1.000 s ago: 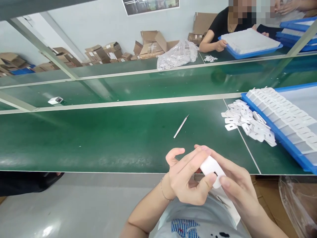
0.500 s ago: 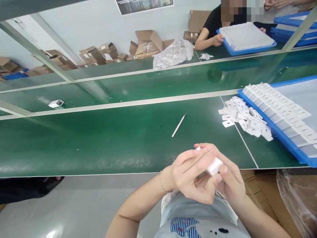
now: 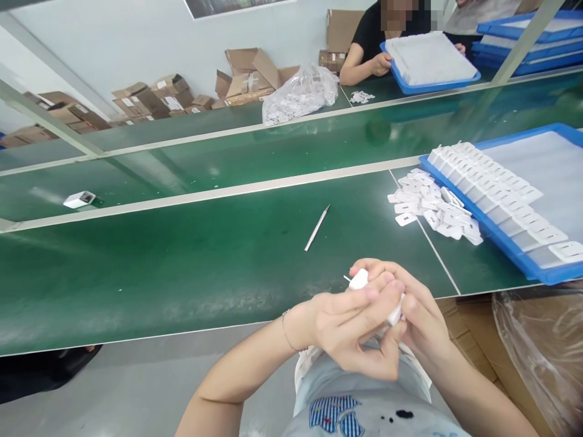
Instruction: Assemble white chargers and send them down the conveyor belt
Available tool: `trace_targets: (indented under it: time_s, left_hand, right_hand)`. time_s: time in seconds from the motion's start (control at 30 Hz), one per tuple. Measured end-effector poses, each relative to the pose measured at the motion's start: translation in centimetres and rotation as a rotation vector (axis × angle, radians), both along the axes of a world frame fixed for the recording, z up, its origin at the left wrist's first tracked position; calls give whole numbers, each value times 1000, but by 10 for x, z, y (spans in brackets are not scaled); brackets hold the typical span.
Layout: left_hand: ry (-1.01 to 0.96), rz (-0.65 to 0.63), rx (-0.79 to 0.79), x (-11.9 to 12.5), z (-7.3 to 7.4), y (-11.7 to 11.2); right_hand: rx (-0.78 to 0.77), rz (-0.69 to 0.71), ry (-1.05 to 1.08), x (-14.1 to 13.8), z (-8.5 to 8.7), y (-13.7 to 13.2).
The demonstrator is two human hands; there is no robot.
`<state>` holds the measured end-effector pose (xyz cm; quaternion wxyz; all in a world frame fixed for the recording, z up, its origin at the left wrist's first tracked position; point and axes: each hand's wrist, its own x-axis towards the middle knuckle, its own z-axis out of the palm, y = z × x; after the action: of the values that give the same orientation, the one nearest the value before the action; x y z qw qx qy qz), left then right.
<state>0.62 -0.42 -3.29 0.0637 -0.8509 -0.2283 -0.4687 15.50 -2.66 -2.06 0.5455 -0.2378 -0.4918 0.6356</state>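
Both of my hands are closed together round one small white plastic part [image 3: 361, 280] held over the near edge of the green bench [image 3: 204, 267]. My left hand [image 3: 350, 331] wraps its fingers across the front of the part. My right hand [image 3: 421, 321] pinches it from the right side. Most of the part is hidden by my fingers. A loose heap of similar white parts [image 3: 430, 206] lies on the bench to the upper right. Beside it, a blue tray [image 3: 523, 264] carries rows of white parts.
A thin metal tool [image 3: 317, 227] lies on the bench ahead of my hands. A small white box [image 3: 79, 199] sits far left. Across the belt a person [image 3: 368, 48] holds another blue tray [image 3: 428, 60]. A clear bag [image 3: 300, 94] and cardboard boxes [image 3: 150, 100] line the far side.
My hands have closed tighter over the white part, which now shows less. The view has shifted so the bench and tray sit further left and lower.
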Motion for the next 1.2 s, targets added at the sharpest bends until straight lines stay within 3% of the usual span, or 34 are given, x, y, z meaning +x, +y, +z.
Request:
trace_targets:
  time_s: [0.07,0.13,0.33,0.5,0.63,0.8,0.9,1.07,1.13,1.2]
  left_hand:
    - [-90,-51,212,3,6,11]
    - [-137,-55,278,6,9,16]
    - [-130,-22,211,4,5,16]
    - [-372,-101,4,1,-2,22]
    - [-445,-115,16,4,-9,28]
    - [-491,-159,35,8,-18,30]
    - [-506,-206,-10,8,-25,24]
    - [-563,-240,-222,14,-42,7]
    - [-454,-200,-232,15,-43,3]
    - [-306,-118,-210,9,-38,2]
  right_hand:
    - [-42,-2,31,-2,-2,2]
    - [-57,-35,50,-6,-3,3]
    - [-5,-126,35,-14,-9,5]
    - [4,-29,-46,-13,-15,2]
    - [-17,-79,-100,-14,-7,1]
    - [72,-92,-270,-4,-1,7]
    - [18,25,-197,7,-13,13]
    - [-283,151,158,6,-49,16]
    - [-359,138,206,3,-57,13]
    - [-342,15,185,10,-54,13]
